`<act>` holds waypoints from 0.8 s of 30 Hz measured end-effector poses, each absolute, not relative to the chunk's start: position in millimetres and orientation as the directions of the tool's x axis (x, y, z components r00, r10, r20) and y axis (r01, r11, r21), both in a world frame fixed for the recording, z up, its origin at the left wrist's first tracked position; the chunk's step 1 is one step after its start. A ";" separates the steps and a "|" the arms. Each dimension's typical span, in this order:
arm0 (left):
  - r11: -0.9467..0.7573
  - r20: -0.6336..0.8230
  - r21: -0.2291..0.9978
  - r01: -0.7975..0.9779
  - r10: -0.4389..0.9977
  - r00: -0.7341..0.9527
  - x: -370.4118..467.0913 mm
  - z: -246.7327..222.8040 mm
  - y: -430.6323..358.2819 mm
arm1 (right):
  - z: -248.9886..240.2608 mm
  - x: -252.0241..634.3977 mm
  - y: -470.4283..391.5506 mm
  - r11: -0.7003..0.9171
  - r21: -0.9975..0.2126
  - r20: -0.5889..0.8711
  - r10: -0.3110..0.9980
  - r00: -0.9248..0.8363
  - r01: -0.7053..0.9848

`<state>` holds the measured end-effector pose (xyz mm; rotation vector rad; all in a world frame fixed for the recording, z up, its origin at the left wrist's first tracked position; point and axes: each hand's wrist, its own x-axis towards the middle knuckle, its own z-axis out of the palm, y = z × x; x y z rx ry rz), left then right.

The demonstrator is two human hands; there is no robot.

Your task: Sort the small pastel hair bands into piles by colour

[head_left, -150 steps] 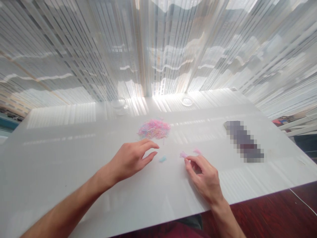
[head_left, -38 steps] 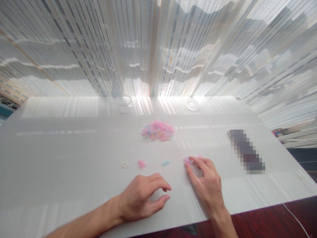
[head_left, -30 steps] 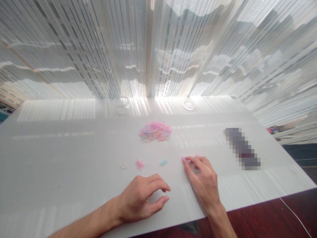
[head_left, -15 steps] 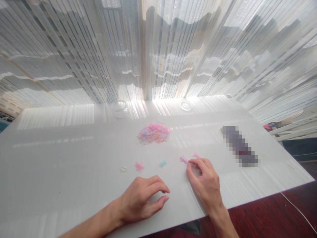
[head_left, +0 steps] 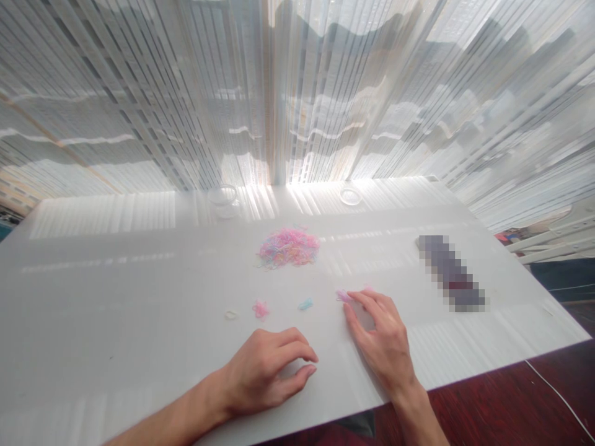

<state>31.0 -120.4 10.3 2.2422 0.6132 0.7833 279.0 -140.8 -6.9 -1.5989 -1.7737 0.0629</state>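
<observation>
A mixed heap of pink, blue and yellow small rubber bands [head_left: 289, 248] lies mid-table. Nearer me is a loose row: a pale band cluster [head_left: 231, 314], a pink cluster [head_left: 261, 310], a light blue cluster [head_left: 305, 304] and a purple cluster [head_left: 343, 296]. My right hand [head_left: 379, 331] has its index finger and thumb at the purple cluster's right edge, slightly apart. Its fingers partly hide another pink cluster [head_left: 369, 288]. My left hand [head_left: 274, 368] rests on the table below the blue cluster, thumb and index finger apart with nothing between them.
On the white table [head_left: 139, 297], a blurred-out dark oblong object [head_left: 450, 272] lies to the right. A clear container [head_left: 226, 201] and a clear ring-shaped piece [head_left: 350, 197] are at the back, before the sheer curtain [head_left: 279, 93]. A white cable [head_left: 558, 396] crosses the dark red floor.
My right thumb and index finger have parted from a pinch at the purple cluster, and the hand has shifted slightly left. My left hand has stayed in place.
</observation>
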 end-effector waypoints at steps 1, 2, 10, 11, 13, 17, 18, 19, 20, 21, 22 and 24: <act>-0.661 0.359 0.722 0.202 0.608 0.708 31.2 10.5 -120.4 | -6.6 278.8 -140.5 0.243 -0.475 0.479 0.878 0.017 0.846; -0.661 0.359 0.723 0.202 0.608 0.708 31.3 10.9 -120.3 | -6.4 278.7 -140.3 0.257 -0.465 0.477 0.879 -0.005 0.847; -0.662 0.349 0.722 0.201 0.599 0.721 31.7 13.6 -118.9 | -7.1 279.8 -139.8 0.262 -0.480 0.459 0.888 -0.014 0.837; -0.662 0.345 0.722 0.203 0.598 0.723 31.7 13.6 -118.9 | -6.7 279.8 -140.0 0.261 -0.482 0.459 0.888 -0.012 0.836; -0.660 0.341 0.723 0.204 0.597 0.726 31.5 13.6 -119.2 | -5.7 279.7 -140.3 0.257 -0.489 0.457 0.890 -0.006 0.833; -0.663 0.343 0.722 0.200 0.594 0.728 31.4 13.9 -120.0 | -4.3 279.4 -141.0 0.244 -0.514 0.460 0.888 0.024 0.822; -0.663 0.344 0.721 0.200 0.593 0.728 31.3 13.9 -120.1 | -4.4 279.4 -141.2 0.243 -0.519 0.461 0.887 0.030 0.819; -0.664 0.344 0.721 0.200 0.593 0.728 31.3 13.9 -120.2 | -4.6 279.5 -141.4 0.243 -0.522 0.462 0.886 0.032 0.817; -0.663 0.342 0.721 0.201 0.593 0.729 31.2 13.8 -120.2 | -4.9 279.8 -141.6 0.242 -0.524 0.462 0.887 0.033 0.817; -0.664 0.341 0.720 0.202 0.592 0.731 31.1 13.6 -120.0 | -5.4 280.1 -141.8 0.244 -0.523 0.461 0.887 0.031 0.817; -0.664 0.338 0.720 0.202 0.590 0.733 31.0 13.3 -119.7 | -5.8 280.5 -142.0 0.244 -0.523 0.460 0.887 0.030 0.817; -0.666 0.336 0.719 0.200 0.585 0.738 30.9 12.8 -118.9 | -6.3 281.3 -142.1 0.243 -0.525 0.456 0.890 0.029 0.815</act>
